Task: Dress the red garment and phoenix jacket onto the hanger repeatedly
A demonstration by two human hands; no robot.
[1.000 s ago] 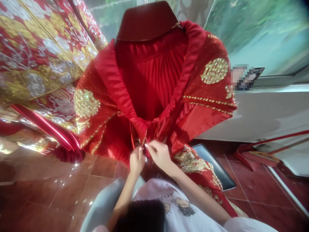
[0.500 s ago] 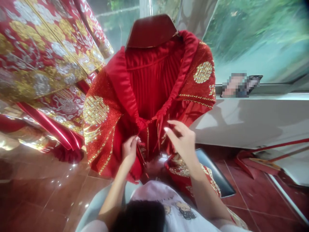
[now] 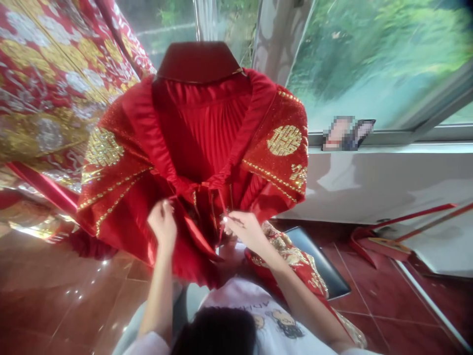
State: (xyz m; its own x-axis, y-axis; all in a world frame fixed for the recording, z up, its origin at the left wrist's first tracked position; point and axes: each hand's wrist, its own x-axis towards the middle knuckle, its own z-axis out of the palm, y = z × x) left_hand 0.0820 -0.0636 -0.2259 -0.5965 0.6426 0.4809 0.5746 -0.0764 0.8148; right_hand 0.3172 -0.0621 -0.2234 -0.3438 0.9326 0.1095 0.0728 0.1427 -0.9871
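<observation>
A red garment (image 3: 207, 111) with a gathered waistband, pleats and gold beaded patterns is spread before me, hung over a dark red curved panel (image 3: 199, 61). Thin red ties come from the front of its gathered band. My left hand (image 3: 162, 222) is closed, its thumb and fingers pinching a red tie that runs toward the band's middle. On the other side, my right hand (image 3: 246, 229) pinches a second red tie (image 3: 223, 204) hanging down from the band. Gold-trimmed red cloth (image 3: 295, 256) lies beneath my right forearm.
Another red garment with gold and silver embroidery (image 3: 55, 79) hangs at the left. A phone-like item, partly blurred out (image 3: 358, 134), stands on the window sill. A black flat panel (image 3: 321, 261) is low at right, near a red dustpan-like object (image 3: 384, 244) on the tiled floor (image 3: 354, 276).
My left hand has moved left, drawing its tie outward. My right hand, earlier with fingers apart, has come down and closed on the other tie. The view has shifted right.
</observation>
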